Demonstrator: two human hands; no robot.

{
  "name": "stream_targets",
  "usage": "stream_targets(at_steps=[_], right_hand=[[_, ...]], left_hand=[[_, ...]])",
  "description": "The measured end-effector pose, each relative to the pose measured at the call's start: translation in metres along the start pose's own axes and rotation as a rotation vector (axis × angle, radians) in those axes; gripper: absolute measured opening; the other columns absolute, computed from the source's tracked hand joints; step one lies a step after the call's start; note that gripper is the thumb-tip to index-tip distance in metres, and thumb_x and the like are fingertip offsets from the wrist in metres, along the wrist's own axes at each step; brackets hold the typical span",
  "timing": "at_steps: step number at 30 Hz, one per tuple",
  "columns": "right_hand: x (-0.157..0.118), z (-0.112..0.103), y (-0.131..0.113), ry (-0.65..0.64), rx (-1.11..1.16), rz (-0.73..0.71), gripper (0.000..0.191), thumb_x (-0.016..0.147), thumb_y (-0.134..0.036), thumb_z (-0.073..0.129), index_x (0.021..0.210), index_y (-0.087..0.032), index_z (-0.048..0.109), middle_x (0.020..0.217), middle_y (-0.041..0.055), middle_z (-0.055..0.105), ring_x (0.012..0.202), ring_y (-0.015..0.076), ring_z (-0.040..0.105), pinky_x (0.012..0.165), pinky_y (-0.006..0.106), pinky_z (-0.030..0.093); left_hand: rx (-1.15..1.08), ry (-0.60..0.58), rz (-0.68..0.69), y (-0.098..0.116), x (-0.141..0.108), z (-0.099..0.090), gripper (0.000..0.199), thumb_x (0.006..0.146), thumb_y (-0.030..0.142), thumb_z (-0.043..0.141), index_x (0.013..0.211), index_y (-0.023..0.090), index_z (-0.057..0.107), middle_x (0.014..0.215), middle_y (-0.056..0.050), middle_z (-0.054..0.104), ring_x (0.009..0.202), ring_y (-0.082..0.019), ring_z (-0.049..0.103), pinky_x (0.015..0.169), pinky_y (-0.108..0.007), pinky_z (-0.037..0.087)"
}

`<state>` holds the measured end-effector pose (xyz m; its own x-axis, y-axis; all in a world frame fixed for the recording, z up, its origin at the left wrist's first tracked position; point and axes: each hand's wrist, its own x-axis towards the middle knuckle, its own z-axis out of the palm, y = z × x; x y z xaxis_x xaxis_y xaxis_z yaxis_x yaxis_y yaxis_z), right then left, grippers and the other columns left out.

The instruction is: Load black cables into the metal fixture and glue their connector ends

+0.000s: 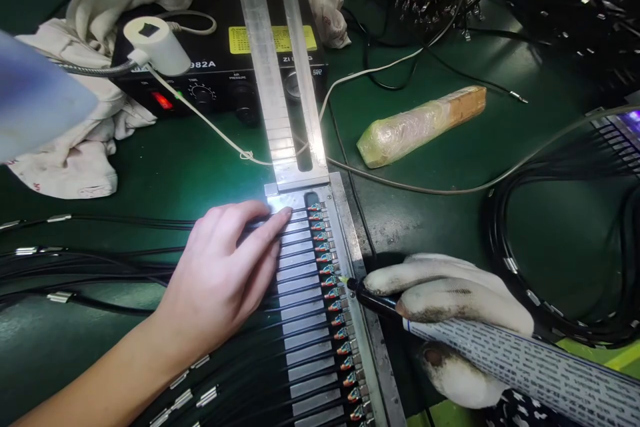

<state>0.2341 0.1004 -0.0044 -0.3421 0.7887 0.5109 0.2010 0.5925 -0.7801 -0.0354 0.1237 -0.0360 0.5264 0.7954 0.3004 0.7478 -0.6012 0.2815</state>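
Note:
A long metal fixture [300,260] holds a row of thin black cables side by side. Each cable ends in coloured wires and a small metal connector [329,269] along the fixture's right side. My bare left hand [225,260] lies over the upper cables, fingers curled and thumb tip pressed at the topmost black cable [299,210]. My right hand [450,300], in a stained white glove, grips a white glue tube [525,353] covered in small print. Its black nozzle [373,300] points left, the pale tip right by a connector in the middle of the row.
Behind stands a black control box [225,90] with a lit red switch, partly covered by white cloth [85,47]. A white lamp [157,45] shines nearby. A film-wrapped block [423,125] lies on the green mat. Coiled black cables [505,247] are at right, more bundles at left.

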Motion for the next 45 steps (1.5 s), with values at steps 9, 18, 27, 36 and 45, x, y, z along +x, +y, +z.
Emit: stream_targets(at_steps=[9, 18, 27, 36, 45], right_hand=[[0.002, -0.003, 0.002, -0.04, 0.032, 0.015, 0.013, 0.089, -0.022, 0.06, 0.091, -0.011, 0.067, 0.087, 0.0147, 0.076, 0.083, 0.0238, 0.076, 0.072, 0.03, 0.065], [-0.001, 0.001, 0.004, 0.017, 0.085, 0.037, 0.012, 0.085, -0.018, 0.063, 0.092, -0.01, 0.067, 0.09, 0.0149, 0.076, 0.086, 0.0238, 0.076, 0.072, 0.031, 0.064], [-0.007, 0.001, 0.003, 0.023, 0.065, 0.023, 0.016, 0.083, -0.021, 0.066, 0.097, -0.013, 0.067, 0.095, 0.014, 0.076, 0.087, 0.0255, 0.075, 0.072, 0.034, 0.064], [-0.021, -0.003, -0.01, -0.001, -0.046, 0.018, 0.013, 0.092, -0.026, 0.058, 0.093, -0.015, 0.066, 0.09, 0.0093, 0.077, 0.084, 0.0222, 0.076, 0.073, 0.032, 0.064], [-0.013, 0.004, -0.006, 0.037, -0.034, 0.008, 0.015, 0.092, -0.026, 0.058, 0.09, -0.014, 0.066, 0.086, 0.0109, 0.077, 0.083, 0.0207, 0.076, 0.071, 0.028, 0.062]], left_hand=[[-0.004, -0.014, -0.005, 0.001, 0.001, -0.002, 0.044, 0.091, 0.016, 0.052, 0.135, 0.017, 0.049, 0.115, -0.017, 0.058, 0.099, -0.032, 0.057, 0.08, -0.048, 0.048], [-0.007, -0.018, 0.0, 0.001, 0.001, -0.001, 0.044, 0.091, 0.015, 0.052, 0.135, 0.016, 0.049, 0.115, -0.018, 0.057, 0.099, -0.032, 0.056, 0.08, -0.049, 0.047], [-0.002, -0.01, 0.003, 0.001, 0.001, -0.001, 0.043, 0.091, 0.017, 0.052, 0.134, 0.016, 0.051, 0.114, -0.017, 0.058, 0.098, -0.031, 0.057, 0.08, -0.047, 0.048], [0.003, -0.001, 0.005, 0.001, 0.0, -0.001, 0.041, 0.091, 0.015, 0.053, 0.132, 0.016, 0.052, 0.114, -0.016, 0.058, 0.099, -0.029, 0.056, 0.082, -0.045, 0.047], [0.01, -0.003, 0.011, 0.001, 0.001, 0.0, 0.041, 0.091, 0.016, 0.053, 0.132, 0.015, 0.052, 0.113, -0.016, 0.058, 0.097, -0.029, 0.056, 0.081, -0.045, 0.047]])
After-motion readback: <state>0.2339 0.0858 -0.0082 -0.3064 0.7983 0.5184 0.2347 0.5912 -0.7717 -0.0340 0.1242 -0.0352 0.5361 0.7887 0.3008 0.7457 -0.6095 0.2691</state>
